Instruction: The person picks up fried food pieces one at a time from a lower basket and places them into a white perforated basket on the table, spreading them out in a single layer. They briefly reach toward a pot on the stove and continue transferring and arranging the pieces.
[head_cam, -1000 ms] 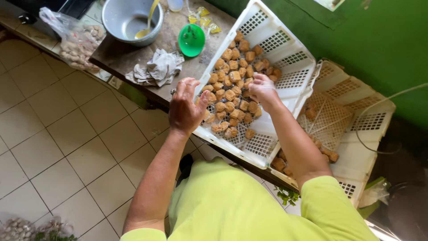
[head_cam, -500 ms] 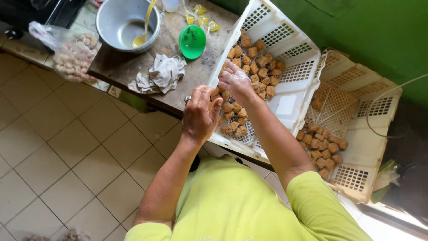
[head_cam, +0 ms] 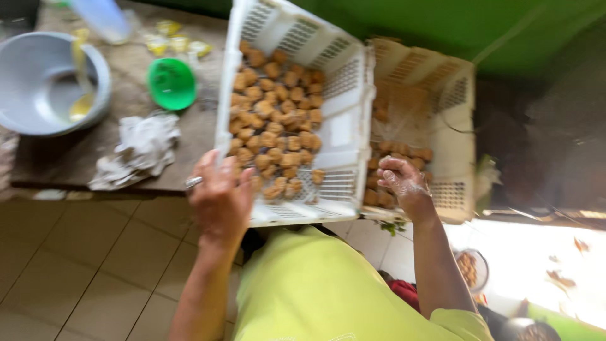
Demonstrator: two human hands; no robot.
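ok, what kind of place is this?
Probably a small food-prep workshop or home kitchen: white slotted crates full of golden-brown fried pieces, a metal bowl with a yellow ladle on a worn wooden table, tiled floor.

A green wall (head_cam: 505, 25) runs along the top right, behind a worn brown counter (head_cam: 132, 82). Pale beige floor tiles (head_cam: 82, 265) with dark grout lines fill the lower left. Bright light washes out the floor at lower right (head_cam: 543, 252).

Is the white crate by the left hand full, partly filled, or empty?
Partly filled. Brown fried pieces cover most of the white crate's floor in about one layer, while bare slotted floor shows at its right side.
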